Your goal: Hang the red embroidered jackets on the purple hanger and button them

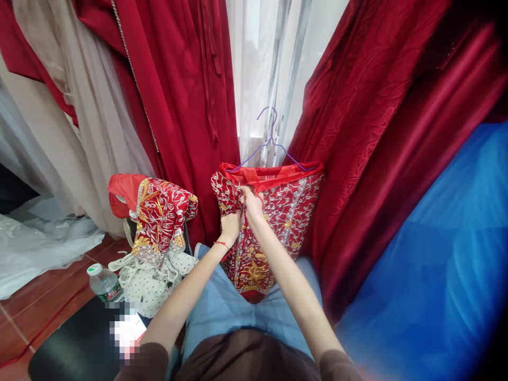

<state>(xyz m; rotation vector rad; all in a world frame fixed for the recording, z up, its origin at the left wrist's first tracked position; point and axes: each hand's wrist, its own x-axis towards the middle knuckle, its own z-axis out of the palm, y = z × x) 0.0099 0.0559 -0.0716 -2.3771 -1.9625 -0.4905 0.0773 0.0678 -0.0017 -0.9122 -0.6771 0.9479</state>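
Note:
A red bodice [262, 238] with gold and silver embroidery rests over my lap, with its red lining showing along the top. A purple wire hanger [272, 140] stands up from its upper edge. My right hand [251, 202] pinches the bodice's edge near the top, left of the middle. Just below it, my left hand [230, 227] is closed on the same edge; its fingertips are partly hidden by the cloth. A thin red cord [237, 246] hangs by my left wrist, which wears a red string bracelet [222, 243].
On the left, another red embroidered garment [159, 217] lies over a white dotted cloth bag [148, 283]. A plastic bottle [103, 283] stands beside a black seat [67, 338]. Red gowns [178, 106] hang ahead, and blue tulle [432, 275] fills the right side.

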